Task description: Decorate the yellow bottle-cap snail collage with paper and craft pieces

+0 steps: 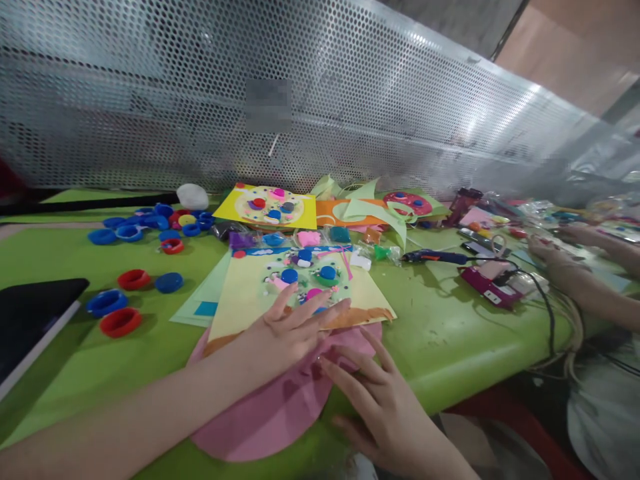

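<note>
A cream paper sheet (240, 293) bears blue and pink caps, bits of clay and a brown strip along its lower edge. Across its lower part rests my left hand (295, 330), fingers spread and holding nothing. My right hand (380, 393) hovers or rests at the right side of a round pink paper (260, 420), its fingers apart and nothing visibly between them. The pink paper lies partly under the cream sheet and my left forearm. Whether the right fingertips touch the pink paper is hard to tell.
Blue and red caps (120, 322) lie at left, near a dark tablet (35, 320). Behind are a yellow decorated sheet (225, 210) and small clay packets (307, 238). A glue gun (435, 257), a pink device (490, 285) with cables, and another person's hands (560, 263) are at right.
</note>
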`<move>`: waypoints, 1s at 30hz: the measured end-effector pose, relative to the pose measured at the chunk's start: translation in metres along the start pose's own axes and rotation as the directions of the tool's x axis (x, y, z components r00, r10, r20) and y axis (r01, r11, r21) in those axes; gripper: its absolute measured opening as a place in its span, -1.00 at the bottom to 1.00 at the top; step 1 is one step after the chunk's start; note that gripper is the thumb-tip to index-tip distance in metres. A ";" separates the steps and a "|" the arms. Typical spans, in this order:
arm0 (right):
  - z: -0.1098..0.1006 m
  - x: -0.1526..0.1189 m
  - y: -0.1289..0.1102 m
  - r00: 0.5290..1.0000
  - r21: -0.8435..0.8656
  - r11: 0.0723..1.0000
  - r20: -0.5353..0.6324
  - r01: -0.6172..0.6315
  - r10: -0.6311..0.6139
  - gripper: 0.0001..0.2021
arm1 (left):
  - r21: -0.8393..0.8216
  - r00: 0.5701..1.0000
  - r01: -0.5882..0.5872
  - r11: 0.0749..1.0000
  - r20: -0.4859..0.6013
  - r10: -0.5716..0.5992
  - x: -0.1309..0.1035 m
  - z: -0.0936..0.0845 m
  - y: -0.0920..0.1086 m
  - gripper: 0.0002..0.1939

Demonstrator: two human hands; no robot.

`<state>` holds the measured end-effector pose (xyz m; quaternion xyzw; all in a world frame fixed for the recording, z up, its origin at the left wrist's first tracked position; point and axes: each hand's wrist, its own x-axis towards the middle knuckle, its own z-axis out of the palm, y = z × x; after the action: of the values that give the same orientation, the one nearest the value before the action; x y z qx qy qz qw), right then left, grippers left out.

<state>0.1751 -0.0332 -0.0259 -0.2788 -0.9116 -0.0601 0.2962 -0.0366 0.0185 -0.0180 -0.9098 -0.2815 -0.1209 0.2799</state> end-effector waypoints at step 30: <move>0.018 0.002 -0.016 0.973 0.084 0.990 -0.190 -0.113 0.128 -0.76 | -0.038 0.998 0.029 0.999 -0.048 -0.030 0.006 0.004 -0.009 -0.77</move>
<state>0.1562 -0.0407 -0.0386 -0.3154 -0.8611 -0.0358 0.3971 -0.0371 0.0300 -0.0152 -0.9075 -0.2857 -0.1523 0.2676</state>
